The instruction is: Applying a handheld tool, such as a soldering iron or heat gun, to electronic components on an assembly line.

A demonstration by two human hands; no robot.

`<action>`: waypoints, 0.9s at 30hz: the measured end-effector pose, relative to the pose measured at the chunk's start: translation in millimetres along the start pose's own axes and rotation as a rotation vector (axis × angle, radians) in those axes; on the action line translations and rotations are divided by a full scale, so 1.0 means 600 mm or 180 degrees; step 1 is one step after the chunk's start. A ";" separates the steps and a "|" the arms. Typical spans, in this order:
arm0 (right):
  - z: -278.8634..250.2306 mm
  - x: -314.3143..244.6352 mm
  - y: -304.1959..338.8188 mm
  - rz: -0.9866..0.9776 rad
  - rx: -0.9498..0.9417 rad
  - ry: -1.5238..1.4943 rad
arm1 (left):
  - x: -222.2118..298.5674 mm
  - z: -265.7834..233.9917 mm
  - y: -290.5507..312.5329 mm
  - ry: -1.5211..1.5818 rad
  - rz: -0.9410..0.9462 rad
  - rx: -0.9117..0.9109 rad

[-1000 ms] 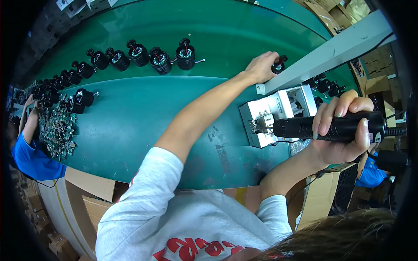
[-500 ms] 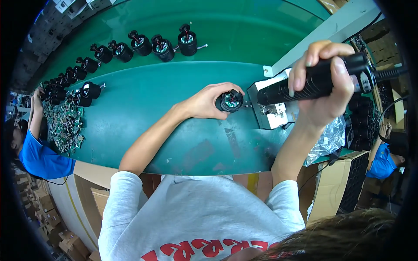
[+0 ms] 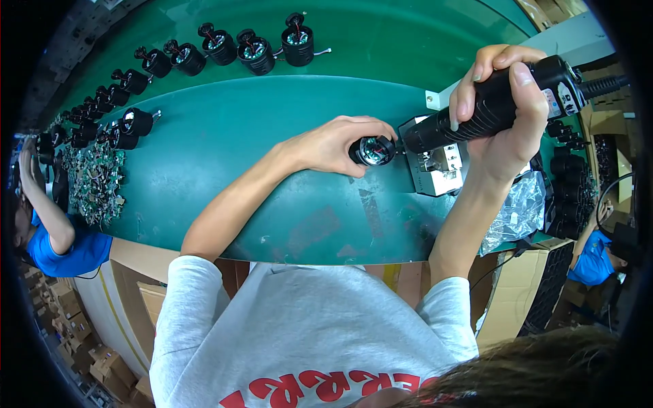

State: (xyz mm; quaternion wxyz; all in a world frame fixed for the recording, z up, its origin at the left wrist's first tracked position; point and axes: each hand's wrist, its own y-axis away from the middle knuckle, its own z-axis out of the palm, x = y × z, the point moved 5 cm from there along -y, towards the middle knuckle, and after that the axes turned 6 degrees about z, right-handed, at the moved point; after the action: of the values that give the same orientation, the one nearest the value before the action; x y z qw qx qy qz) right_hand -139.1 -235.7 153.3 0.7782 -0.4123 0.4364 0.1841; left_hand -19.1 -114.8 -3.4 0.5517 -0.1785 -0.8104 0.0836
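Note:
My left hand (image 3: 330, 144) is wrapped round a black cylindrical housing (image 3: 373, 152) just above the green table. A green circuit board shows inside its open end, which tilts to the right. My right hand (image 3: 511, 129) grips a thick black electric screwdriver (image 3: 486, 112) with a cord at its rear. The driver slants down to the left, its front end close to the housing's right side; whether its bit touches anything is too small to tell. Beneath the driver stands a black-and-white screw feeder (image 3: 441, 182), partly hidden by my right hand and the tool.
Several black housings with open caps (image 3: 256, 53) line the far side. Loose circuit boards (image 3: 95, 180) are heaped on the left, near a person in blue (image 3: 58, 241). A clear plastic bag (image 3: 517, 214) and stacked black parts (image 3: 566, 187) lie right; another person works beyond.
My left hand has moved slightly right with the housing, which now tilts more toward the driver. The driver has shifted a little. The whole view has shifted slightly too.

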 end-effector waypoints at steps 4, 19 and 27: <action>-0.001 0.003 0.000 0.0034 0.0048 0.0093 | 0.002 -0.001 -0.001 -0.0029 -0.0010 -0.0024; -0.013 0.009 -0.006 0.0080 0.0237 -0.0126 | 0.003 -0.005 -0.003 -0.0128 0.0045 -0.0053; -0.040 -0.153 0.046 -0.1316 0.0053 0.0570 | -0.010 0.002 0.002 0.0147 0.0025 0.0031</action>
State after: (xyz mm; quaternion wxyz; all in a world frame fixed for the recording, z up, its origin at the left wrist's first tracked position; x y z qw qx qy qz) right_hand -220.0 -232.2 209.6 0.7609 -0.5013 0.4114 -0.0202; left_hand -18.1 -115.7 -9.8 0.5709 -0.1809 -0.7962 0.0857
